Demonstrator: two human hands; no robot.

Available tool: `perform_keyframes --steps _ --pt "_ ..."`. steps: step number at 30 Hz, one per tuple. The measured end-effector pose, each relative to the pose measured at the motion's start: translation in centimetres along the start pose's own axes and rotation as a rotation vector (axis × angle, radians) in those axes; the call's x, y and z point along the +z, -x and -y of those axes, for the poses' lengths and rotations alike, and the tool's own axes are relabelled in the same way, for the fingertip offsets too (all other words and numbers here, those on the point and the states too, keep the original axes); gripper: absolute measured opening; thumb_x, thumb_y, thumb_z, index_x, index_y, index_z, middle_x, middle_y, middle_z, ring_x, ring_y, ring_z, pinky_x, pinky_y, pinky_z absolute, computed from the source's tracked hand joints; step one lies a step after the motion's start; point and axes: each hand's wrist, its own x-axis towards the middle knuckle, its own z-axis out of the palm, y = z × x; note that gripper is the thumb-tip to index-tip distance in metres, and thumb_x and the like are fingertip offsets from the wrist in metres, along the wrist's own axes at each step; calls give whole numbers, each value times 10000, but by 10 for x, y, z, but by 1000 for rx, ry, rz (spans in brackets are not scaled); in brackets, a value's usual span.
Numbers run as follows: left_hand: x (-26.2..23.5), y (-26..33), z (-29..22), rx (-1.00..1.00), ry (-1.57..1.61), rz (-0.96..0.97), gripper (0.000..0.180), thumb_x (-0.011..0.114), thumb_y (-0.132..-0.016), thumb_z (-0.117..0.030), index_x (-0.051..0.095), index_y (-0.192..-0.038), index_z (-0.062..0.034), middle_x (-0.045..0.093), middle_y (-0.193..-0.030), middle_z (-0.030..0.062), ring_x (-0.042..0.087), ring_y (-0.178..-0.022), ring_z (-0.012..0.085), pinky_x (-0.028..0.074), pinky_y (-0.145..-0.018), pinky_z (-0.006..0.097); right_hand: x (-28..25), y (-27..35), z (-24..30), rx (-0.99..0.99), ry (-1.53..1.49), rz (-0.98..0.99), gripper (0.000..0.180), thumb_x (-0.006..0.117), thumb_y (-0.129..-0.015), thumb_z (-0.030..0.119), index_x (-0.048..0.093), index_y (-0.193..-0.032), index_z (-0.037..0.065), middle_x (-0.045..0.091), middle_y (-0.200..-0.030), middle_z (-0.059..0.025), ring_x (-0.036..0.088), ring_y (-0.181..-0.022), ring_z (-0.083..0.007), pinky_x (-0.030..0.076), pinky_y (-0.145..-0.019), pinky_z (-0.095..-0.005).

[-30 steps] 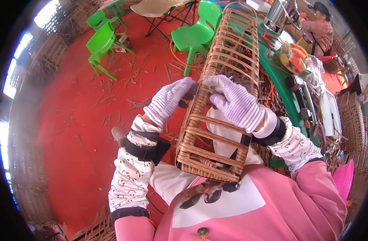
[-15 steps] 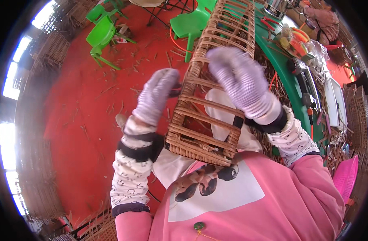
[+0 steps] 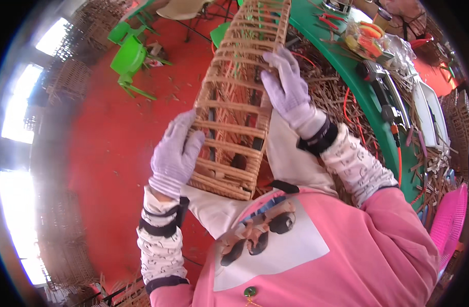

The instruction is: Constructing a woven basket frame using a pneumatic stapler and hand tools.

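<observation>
A long, open-sided wicker frame (image 3: 232,126), brown with rows of crosswise rungs, stretches away from my lap towards the far edge of the view. Its near end lies on my thighs. My left hand (image 3: 175,153), in a pale purple knitted glove, grips the frame's left side, with the thumb over the near rungs and the fingers along the outer edge. Farther up, my gloved right hand (image 3: 290,94) holds the right edge between thumb and fingers. The fingertips wrapped round that edge are partly hidden.
At right, a green table (image 3: 342,66) carries red-handled pliers (image 3: 331,19), a clear bag (image 3: 367,41), a black-and-silver tool (image 3: 382,89) and a white tray (image 3: 430,115). Cane scraps are strewn below it. Green chairs (image 3: 128,56) stand at far left; a pink basket (image 3: 449,225) is at right.
Both hands were lifted off the frame and blurred; now they have come down onto its two sides. The frame has shifted left and turned, showing its rungs more squarely.
</observation>
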Motion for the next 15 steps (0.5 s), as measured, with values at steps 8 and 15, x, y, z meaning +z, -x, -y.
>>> perform_keyframes --steps 8,15 --pt "-14 -55 9 35 -82 161 360 577 -796 -168 515 -1127 -40 548 -1072 138 554 -976 244 446 -822 318 3 20 -1 816 -1201 -53 431 538 -840 77 333 -1218 95 475 -1013 -62 497 -879 -117 451 -755 -232" --pt "19 -104 33 200 0 205 276 619 -759 -171 573 -1007 -60 557 -943 124 543 -877 279 446 -773 328 7 17 0 819 -1215 12 456 550 -829 61 314 -1217 101 470 -1012 -46 468 -903 -115 413 -824 -251"
